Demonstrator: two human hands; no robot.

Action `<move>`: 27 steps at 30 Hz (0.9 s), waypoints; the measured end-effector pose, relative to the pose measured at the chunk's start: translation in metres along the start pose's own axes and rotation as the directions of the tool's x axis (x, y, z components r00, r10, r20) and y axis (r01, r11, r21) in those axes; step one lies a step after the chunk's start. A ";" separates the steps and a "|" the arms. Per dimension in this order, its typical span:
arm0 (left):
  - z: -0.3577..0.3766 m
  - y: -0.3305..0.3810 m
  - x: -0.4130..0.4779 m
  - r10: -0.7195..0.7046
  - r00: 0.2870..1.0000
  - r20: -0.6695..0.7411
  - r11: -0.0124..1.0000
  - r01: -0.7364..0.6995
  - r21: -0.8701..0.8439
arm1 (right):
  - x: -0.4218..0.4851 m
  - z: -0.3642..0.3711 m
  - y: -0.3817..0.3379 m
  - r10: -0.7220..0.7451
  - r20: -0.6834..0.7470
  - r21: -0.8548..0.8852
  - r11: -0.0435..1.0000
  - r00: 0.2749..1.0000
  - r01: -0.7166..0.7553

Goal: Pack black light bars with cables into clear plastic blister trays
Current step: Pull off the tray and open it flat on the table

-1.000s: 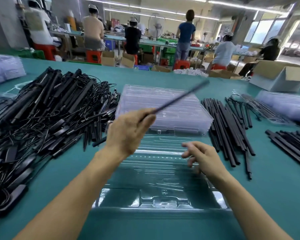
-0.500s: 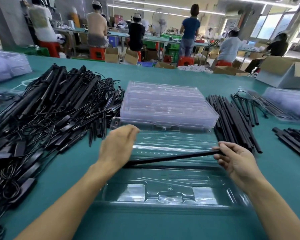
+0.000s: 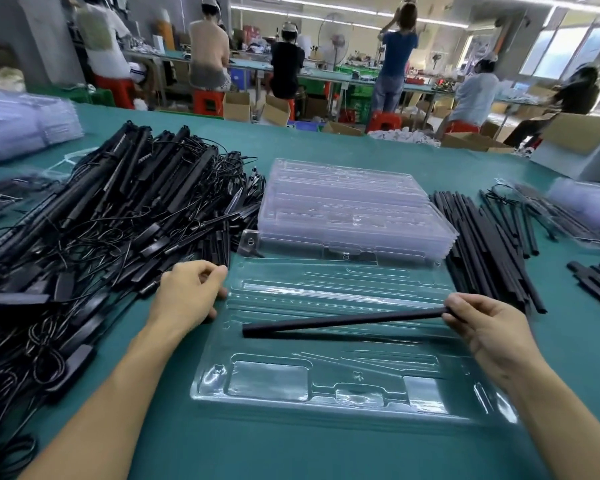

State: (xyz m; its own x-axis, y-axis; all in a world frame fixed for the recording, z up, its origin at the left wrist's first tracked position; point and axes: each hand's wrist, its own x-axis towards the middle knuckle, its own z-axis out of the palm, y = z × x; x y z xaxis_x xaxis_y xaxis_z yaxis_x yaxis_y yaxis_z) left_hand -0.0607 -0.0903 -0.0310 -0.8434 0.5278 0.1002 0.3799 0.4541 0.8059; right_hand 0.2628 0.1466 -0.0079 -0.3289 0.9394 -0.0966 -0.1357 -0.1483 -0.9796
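A clear blister tray [image 3: 343,407] lies open on the green table right in front of me. A long black bar [image 3: 343,322] hangs just above the tray's middle, tilted slightly, its right end pinched in my right hand [image 3: 489,330]. The bar's left end is free. My left hand [image 3: 187,294] rests at the tray's left edge with fingers curled loosely and nothing in it, beside a big heap of black light bars with cables [image 3: 94,230].
A stack of clear trays [image 3: 354,209] sits behind the open tray. Loose black bars [image 3: 489,244] lie to the right, more at the far right edge. Cardboard boxes stand at the back right. Several people work at benches behind.
The bar went from my left hand alone, raised high, to both hands, and is now held only by my right hand low over the tray. My left hand let go and moved left.
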 end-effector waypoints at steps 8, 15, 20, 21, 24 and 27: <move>-0.001 0.000 -0.002 0.019 0.994 0.106 0.997 -0.027 0.076 | 0.002 0.001 -0.001 -0.003 -0.037 0.029 1.000 0.999 0.004; -0.002 0.003 -0.006 0.041 0.991 0.130 0.988 -0.059 0.142 | 0.003 0.000 0.002 -0.031 0.001 -0.082 0.996 1.000 0.031; -0.003 0.006 -0.008 0.055 0.986 0.157 0.983 -0.081 0.167 | 0.004 -0.004 0.009 -0.101 0.034 -0.298 0.949 0.994 0.107; -0.004 0.006 -0.009 0.055 0.985 0.163 0.981 -0.084 0.174 | 0.003 -0.004 0.011 -0.148 0.056 -0.405 0.900 0.987 0.159; -0.004 0.006 -0.010 0.055 0.985 0.165 0.978 -0.086 0.188 | -0.002 -0.005 0.009 -0.303 0.211 -0.682 0.635 0.929 0.363; -0.003 0.005 -0.009 0.045 0.987 0.157 0.982 -0.072 0.175 | -0.005 -0.008 0.002 -0.365 0.357 -0.797 0.361 0.860 0.484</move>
State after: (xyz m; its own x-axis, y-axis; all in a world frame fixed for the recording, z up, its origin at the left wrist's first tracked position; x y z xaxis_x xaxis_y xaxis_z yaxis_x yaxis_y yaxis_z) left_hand -0.0517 -0.0948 -0.0264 -0.7555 0.6537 0.0434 0.5005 0.5332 0.6821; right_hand 0.2721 0.1443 -0.0107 -0.5668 0.7516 0.3373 0.5364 0.6475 -0.5413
